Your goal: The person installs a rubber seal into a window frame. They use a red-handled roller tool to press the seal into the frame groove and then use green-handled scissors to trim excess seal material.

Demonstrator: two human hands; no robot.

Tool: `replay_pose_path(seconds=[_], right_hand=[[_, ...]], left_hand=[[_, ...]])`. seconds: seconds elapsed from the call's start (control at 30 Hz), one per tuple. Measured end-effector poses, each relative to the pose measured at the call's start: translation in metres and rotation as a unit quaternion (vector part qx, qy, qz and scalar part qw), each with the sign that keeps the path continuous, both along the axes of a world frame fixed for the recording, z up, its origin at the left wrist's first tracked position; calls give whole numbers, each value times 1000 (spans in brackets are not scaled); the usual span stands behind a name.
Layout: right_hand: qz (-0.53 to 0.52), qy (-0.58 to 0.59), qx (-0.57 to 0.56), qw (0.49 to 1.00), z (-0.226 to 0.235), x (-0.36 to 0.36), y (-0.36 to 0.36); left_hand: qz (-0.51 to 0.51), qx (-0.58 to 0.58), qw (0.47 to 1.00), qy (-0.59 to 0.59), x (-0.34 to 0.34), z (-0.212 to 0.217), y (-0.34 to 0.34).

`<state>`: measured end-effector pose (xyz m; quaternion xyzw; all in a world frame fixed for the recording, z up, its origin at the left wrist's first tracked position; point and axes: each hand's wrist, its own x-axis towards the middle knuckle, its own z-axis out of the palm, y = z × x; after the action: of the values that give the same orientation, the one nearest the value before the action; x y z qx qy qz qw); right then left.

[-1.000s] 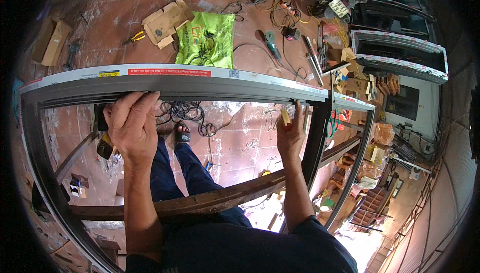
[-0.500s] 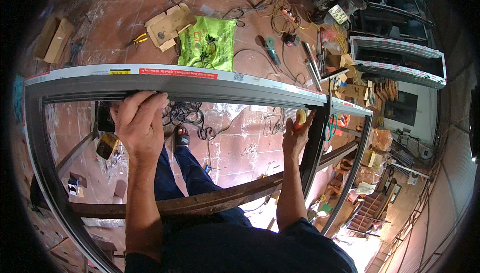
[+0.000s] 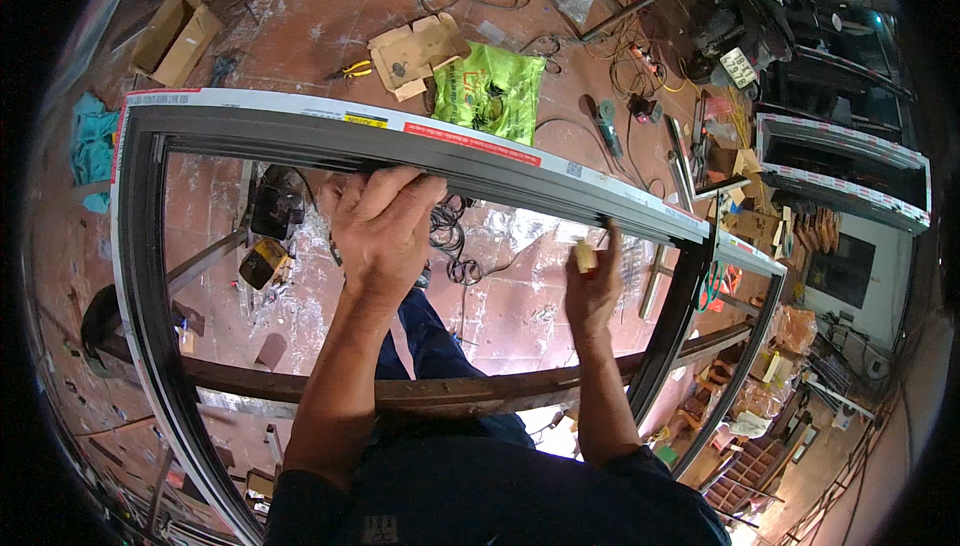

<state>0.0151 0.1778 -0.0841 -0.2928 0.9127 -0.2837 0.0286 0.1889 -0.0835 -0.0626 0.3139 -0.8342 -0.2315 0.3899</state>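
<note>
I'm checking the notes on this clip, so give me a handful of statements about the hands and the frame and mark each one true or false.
1. The left hand grips the top bar of the dark metal frame. True.
2. The right hand holds a hammer. False: it holds a small yellowish piece up near the bar.
3. A green plastic bag lies on the tiled floor beyond the frame. True.
4. The frame lies flat on a workbench. False: it stands in front of the person, the floor visible through it.
5. Yellow-handled pliers lie on the floor by flattened cardboard. True.
</note>
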Motion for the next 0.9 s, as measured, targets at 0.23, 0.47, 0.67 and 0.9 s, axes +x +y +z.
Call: replay_pose_path(seconds=[0.23,0.47,0.67,0.9], right_hand=[[186,-49,-43,980,5,67,-89],[163,-94,37,981,22,60,-90],[156,-119,26,980,28,56,-87],[209,-80,-3,975,31,50,-90]], left_hand=[[-7,-9,1000,-2,-3,-3,4],[63,133,974,175,16,-2,3],[43,340,938,63,29,-64,11],[-90,528,843,45,22,-141,25]])
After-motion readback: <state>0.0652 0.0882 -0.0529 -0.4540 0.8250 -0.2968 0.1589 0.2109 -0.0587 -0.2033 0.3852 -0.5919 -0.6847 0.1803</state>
